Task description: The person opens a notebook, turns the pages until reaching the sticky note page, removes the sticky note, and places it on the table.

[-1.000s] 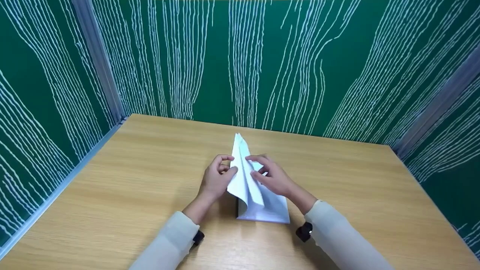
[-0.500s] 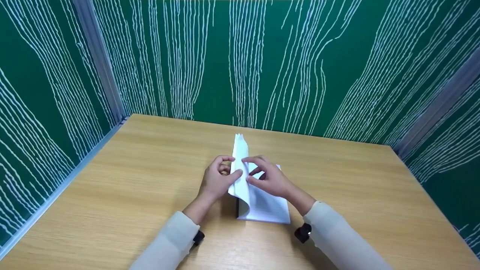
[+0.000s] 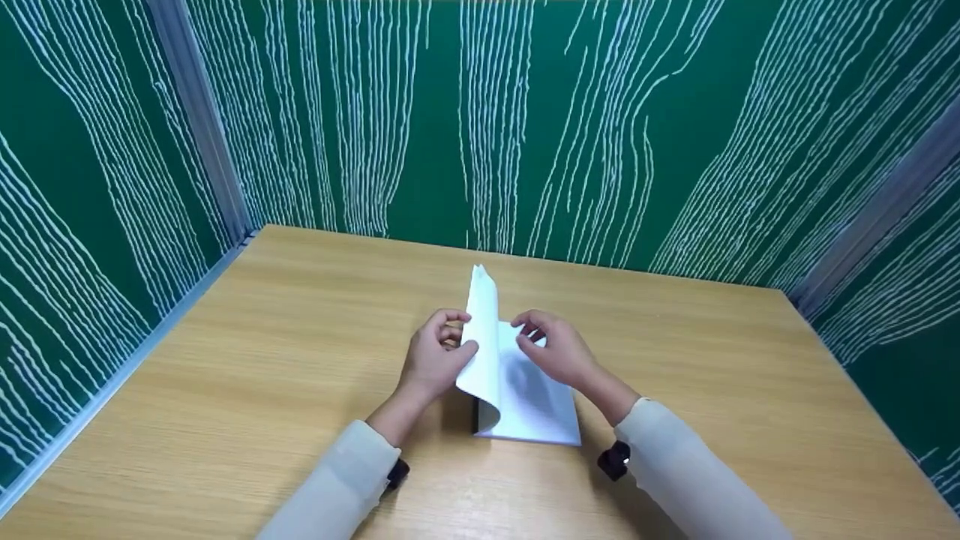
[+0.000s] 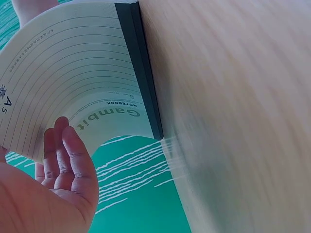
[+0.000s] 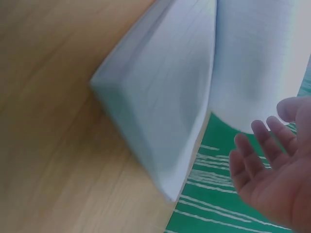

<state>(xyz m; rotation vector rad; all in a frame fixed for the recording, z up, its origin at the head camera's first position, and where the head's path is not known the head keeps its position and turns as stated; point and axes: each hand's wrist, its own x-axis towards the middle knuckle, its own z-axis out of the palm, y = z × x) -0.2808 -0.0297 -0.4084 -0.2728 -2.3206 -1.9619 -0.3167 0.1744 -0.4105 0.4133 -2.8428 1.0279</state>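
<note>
A notebook [image 3: 538, 409] lies open on the table, its front cover and some pages [image 3: 482, 330] lifted up on the left side. My left hand [image 3: 437, 358] pinches that raised part between thumb and fingers. In the left wrist view the lined cover [image 4: 77, 63] reads "Gambit NOTEBOOK" and "A5", and a black spine strip [image 4: 139, 73] runs along its edge. My right hand [image 3: 559, 349] hovers over the right-hand page with loosely bent fingers, holding nothing. From the right wrist, the thick page block [image 5: 155, 107] is seen beside the upright pages [image 5: 257, 63]; the right hand [image 5: 272, 179] is apart from them.
The wooden table [image 3: 300, 315] spreads out around the notebook. Green panels with white wavy lines [image 3: 435, 135] enclose it at the back and sides, joined by grey posts [image 3: 199, 112]. Dark wrist devices [image 3: 615, 460] sit under both sleeves.
A loose leaf that stood between the hands has joined the raised pages on the left. My right hand has let go and moved right, off the pages. The left hand stays put.
</note>
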